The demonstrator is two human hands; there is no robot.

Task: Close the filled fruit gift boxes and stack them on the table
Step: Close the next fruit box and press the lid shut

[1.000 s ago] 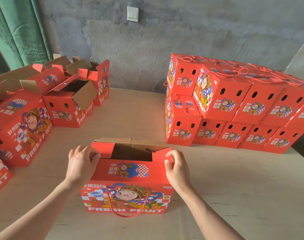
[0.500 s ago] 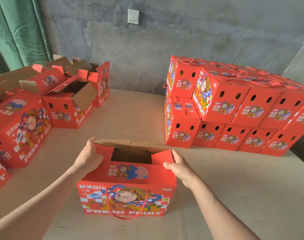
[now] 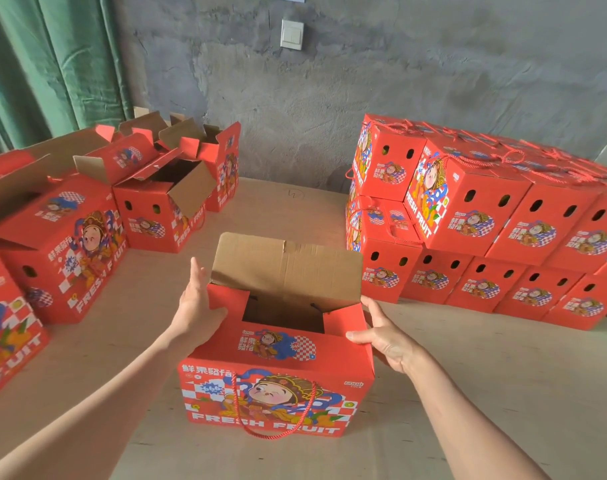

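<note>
One open gift box point(image 3: 278, 368), contents hidden, hands point(image 3: 196, 308) point(image 3: 387, 337) at its two ends

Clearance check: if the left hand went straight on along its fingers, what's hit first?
The left hand, flat on the front box's left end, points away across bare table. First in line looks like the open box ahead, though depth is unclear.

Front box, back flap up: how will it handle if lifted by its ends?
Box likely stays stiff: corrugated board, square corners. Wide and low on the table, so unlikely to tip. Upright back flap is unsecured and may flop; weight unclear, contents hidden.
</note>
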